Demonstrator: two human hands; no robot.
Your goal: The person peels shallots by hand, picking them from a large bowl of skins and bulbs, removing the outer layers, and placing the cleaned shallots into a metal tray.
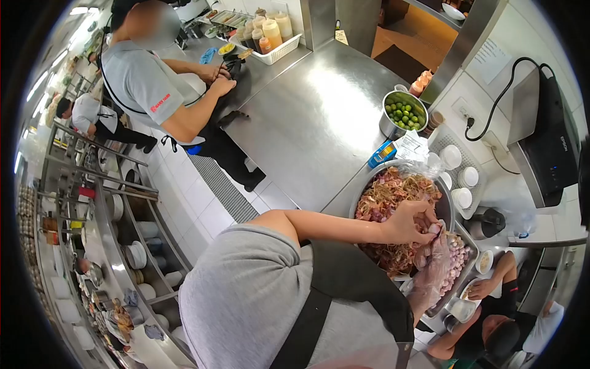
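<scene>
My bare left hand point(409, 222) pinches a small purple shallot point(435, 229) with thumb and fingers. My right hand point(431, 270), in a clear plastic glove, is closed at the same shallot from below; its fingertips are partly hidden. Both hands are over the near right side of a large metal bowl point(353, 206), which holds unpeeled shallots and dry papery skins point(393, 192). Beside it, under and past my right hand, a metal tray holds many pale pink peeled shallots point(456, 261).
Beyond the bowl stand a pot of green limes point(404, 115), a blue box point(382, 154) and a basket with white cups point(468, 177). A black printer point(549, 135) hangs on the wall. One co-worker point(150, 86) stands across the steel counter point(295, 132); another person's arm point(491, 284) reaches in at lower right.
</scene>
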